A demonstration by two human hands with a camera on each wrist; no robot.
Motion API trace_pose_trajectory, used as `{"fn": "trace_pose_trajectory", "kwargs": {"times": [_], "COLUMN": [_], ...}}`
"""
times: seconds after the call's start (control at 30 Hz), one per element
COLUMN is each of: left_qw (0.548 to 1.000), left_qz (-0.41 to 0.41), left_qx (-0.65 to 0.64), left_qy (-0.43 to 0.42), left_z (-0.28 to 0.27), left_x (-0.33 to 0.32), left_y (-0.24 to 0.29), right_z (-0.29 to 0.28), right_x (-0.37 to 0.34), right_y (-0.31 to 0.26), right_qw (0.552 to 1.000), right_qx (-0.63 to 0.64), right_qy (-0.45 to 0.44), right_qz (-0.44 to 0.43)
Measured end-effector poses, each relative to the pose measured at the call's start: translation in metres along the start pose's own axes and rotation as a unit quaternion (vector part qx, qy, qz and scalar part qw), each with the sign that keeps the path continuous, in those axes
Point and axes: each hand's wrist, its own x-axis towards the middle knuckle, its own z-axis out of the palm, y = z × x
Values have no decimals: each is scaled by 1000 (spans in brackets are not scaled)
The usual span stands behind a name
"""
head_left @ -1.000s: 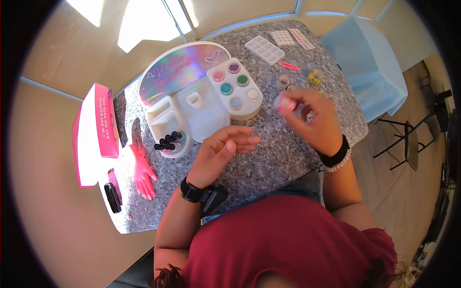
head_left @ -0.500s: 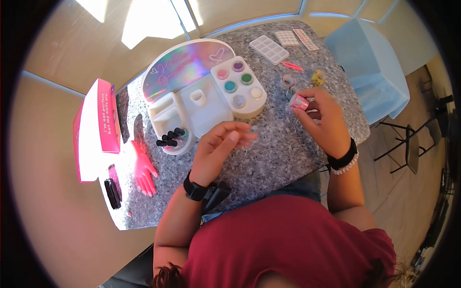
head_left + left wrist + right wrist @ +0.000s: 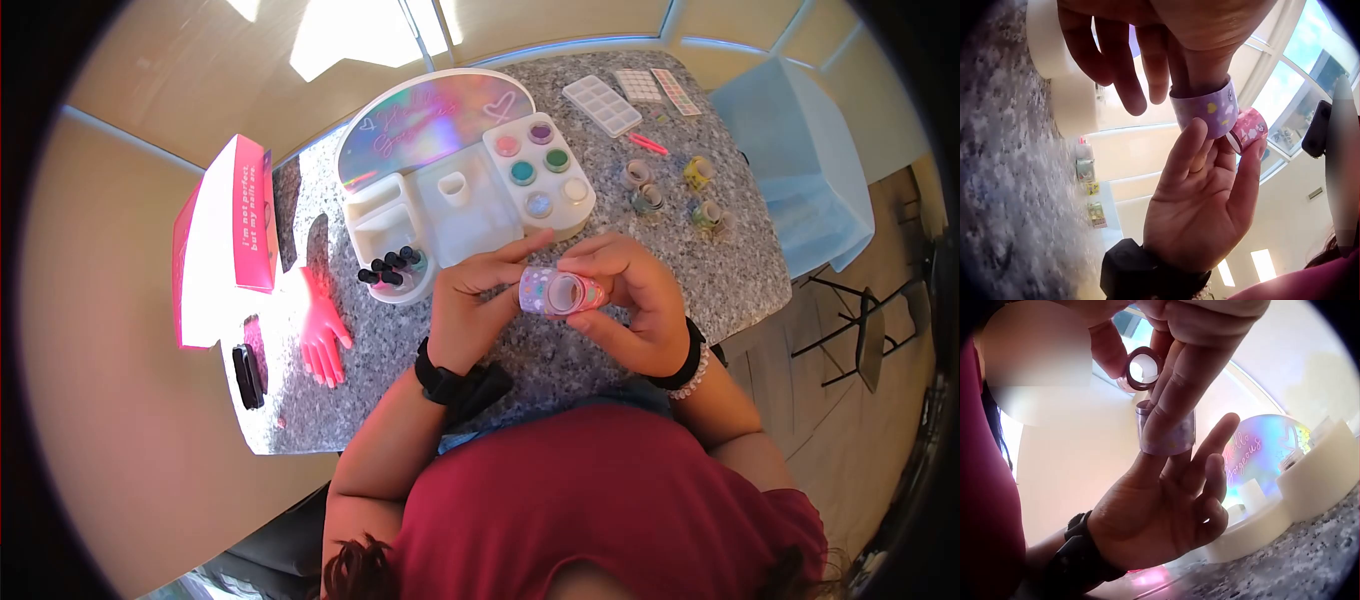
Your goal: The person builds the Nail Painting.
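A purple patterned roll (image 3: 534,289) and a pink patterned roll (image 3: 595,293) are held side by side above the table's front part. My left hand (image 3: 472,313) has fingers inside the purple roll (image 3: 1210,111), its other fingers loosely spread. My right hand (image 3: 640,310) pinches the pink roll (image 3: 1252,128) between thumb and fingers. In the left wrist view, fingers of my right hand (image 3: 1200,209) also touch the outside of the purple roll. The right wrist view shows the pink roll (image 3: 1129,381) end-on, above the purple one (image 3: 1169,434).
Behind my hands stands a white organizer (image 3: 470,230) with colored pots and black-capped bottles (image 3: 385,268). Several small rolls (image 3: 698,172), a white compartment tray (image 3: 602,105) and pink tweezers (image 3: 648,144) lie right. A pink hand model (image 3: 322,325) and pink box (image 3: 254,215) are left.
My right hand has moved left with the pink roll to meet my left hand. The purple roll now shows between them, around my left fingers. The head view has shifted slightly.
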Motion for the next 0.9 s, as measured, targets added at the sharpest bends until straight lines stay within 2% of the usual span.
{"fn": "trace_pose_trajectory", "kwargs": {"times": [0.07, 0.13, 0.23, 0.27, 0.33, 0.43, 0.53, 0.7, 0.77, 0.9], "left_qw": [999, 998, 997, 997, 997, 998, 998, 998, 994, 993], "left_qz": [-35, -39, -57, -71, -72, -63, -58, -57, -57, -54], "left_qx": [-35, -56, -52, -26, -23, -13, -5, -9, -83, -94], "left_qy": [5, 1, -3, -2, 13, 29, 32, 38, 47, 46], "left_z": [1, 2, 2, 2, 3, 0, -1, -1, 1, 3], "left_x": [-1, -1, -1, -1, -3, -5, -6, -7, -6, -7], "left_y": [0, 3, 15, 18, 21, 15, 13, 7, 7, 5], "right_z": [-1, -4, -5, -3, 0, -3, -5, -1, -1, 1], "right_x": [2, 7, 10, 10, 8, 4, 7, 9, 10, 12], "right_y": [-4, -8, -11, -11, -9, -2, -2, -2, -4, -8], "right_qw": [1000, 989, 985, 985, 983, 989, 986, 989, 990, 987], "right_qx": [-2, -132, -154, -153, -138, -89, -147, -126, -123, -144], "right_qy": [-4, 2, 45, 45, 107, 115, 70, 80, 72, 71], "right_qz": [13, -62, -63, -63, -51, -24, -39, -17, -14, 2]}}
